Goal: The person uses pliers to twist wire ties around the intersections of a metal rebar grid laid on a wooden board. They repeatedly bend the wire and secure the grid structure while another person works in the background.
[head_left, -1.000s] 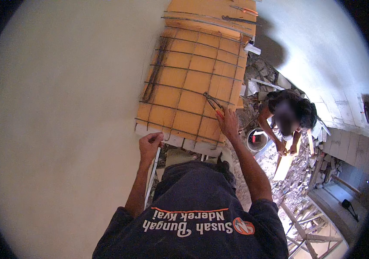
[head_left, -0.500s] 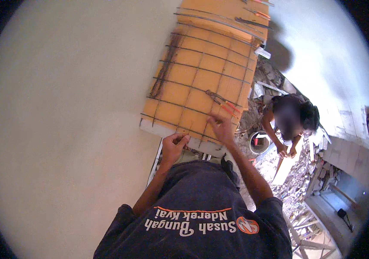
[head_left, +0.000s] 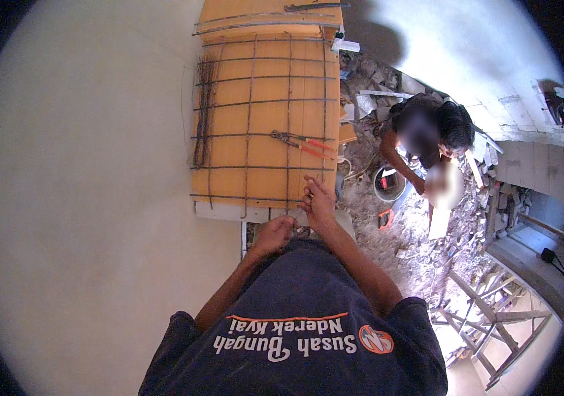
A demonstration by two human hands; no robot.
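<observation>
A grid of thin dark steel bars [head_left: 249, 119] lies over an orange board [head_left: 268, 86] in front of me. At its near edge my left hand [head_left: 274, 237] is closed in a pinch, just off the board; whatever is in its fingertips is too small to make out. Slightly farther and to the right, my right hand [head_left: 319, 203] has its fingers curled together by the near right corner of the grid, their contents also unclear. Pincers with orange handles [head_left: 301, 144] rest on the grid beyond it. A bundle of thin dark wire [head_left: 204, 112] lies along the left side.
To the right, a person [head_left: 427, 125] bends over a pale board [head_left: 439, 223] on rubble-strewn ground. A bucket [head_left: 389, 183] and an orange-handled tool [head_left: 385, 219] are between us. A wooden trestle [head_left: 493, 323] stands at lower right. A plain pale wall [head_left: 97, 198] fills the left.
My right hand has drawn back from over the grid towards the near edge, its fingers now curled. My left hand stays pinched near that edge. The view has turned, shifting the grid leftward.
</observation>
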